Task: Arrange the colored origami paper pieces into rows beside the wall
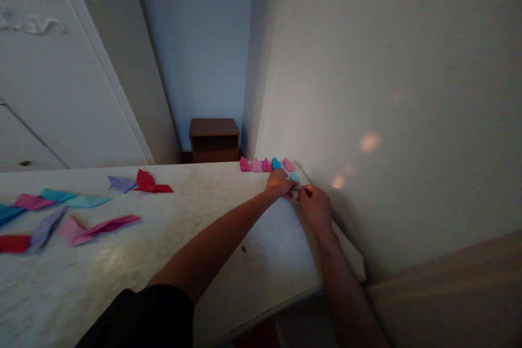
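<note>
At the far right corner of the white table (pixel 196 261), my left hand (pixel 279 182) has its fingers closed at a light blue folded paper piece (pixel 294 177). A pink folded paper piece (pixel 287 195) shows partly beneath those fingers. Close beside it, my right hand (pixel 315 205) is held in a pinch, and anything between its fingertips is too small to make out. Just beyond my left hand, several small folded paper pieces in pink (pixel 256 165) and blue (pixel 276 163) stand in a row along the table's back edge.
On the table's left lie loose folded papers: a red one (pixel 149 182), a lilac one (pixel 121 184), a pink one (pixel 87 231) and several others. A pale wall (pixel 367 65) borders the right. Behind are a white cabinet (pixel 61 92) and a low brown nightstand (pixel 214 128).
</note>
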Demonstrator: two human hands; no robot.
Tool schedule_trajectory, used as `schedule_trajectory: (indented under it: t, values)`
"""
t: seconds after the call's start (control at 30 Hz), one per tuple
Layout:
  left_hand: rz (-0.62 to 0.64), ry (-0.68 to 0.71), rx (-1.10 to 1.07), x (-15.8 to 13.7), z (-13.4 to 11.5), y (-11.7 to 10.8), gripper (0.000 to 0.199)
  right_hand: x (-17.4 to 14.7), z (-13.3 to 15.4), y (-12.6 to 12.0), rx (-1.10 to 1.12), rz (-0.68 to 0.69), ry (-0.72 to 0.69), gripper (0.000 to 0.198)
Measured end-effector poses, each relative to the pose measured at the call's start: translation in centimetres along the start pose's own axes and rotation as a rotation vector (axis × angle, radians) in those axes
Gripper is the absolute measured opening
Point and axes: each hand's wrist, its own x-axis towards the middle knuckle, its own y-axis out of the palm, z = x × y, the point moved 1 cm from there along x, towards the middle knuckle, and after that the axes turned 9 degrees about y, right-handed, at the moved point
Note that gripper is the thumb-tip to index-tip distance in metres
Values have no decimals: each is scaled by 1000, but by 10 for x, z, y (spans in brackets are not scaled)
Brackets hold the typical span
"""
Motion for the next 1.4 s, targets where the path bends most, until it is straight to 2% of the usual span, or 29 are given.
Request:
schedule_trajectory:
  t: [0.2, 0.3, 0.4, 0.47, 0.93, 1.17, 1.4]
  values:
    - [-16, 345, 407, -10, -6, -4, 46, -2, 4, 1, -42, -14, -27, 28]
    - [100, 529, 547, -14, -4, -10, 36, -5, 6, 2, -55, -18, -45, 26]
    - [252, 746, 808, -12, 0, -13, 27, -9, 9, 5, -44, 3, -41, 22]
    - [295, 818, 917, -9, 1, -12, 23, -11, 11, 6, -57, 6, -29, 21]
    - [292, 825, 991, -8, 4, -6, 25, -16, 11, 10, -106, 0, -10, 14]
    - [248, 795, 981, -18, 6, -9, 37, -16, 10, 11, -60, 5, -30, 17]
    - [222, 795, 961, -20, 10, -10, 30, -17, 11, 12, -58, 2, -32, 17]
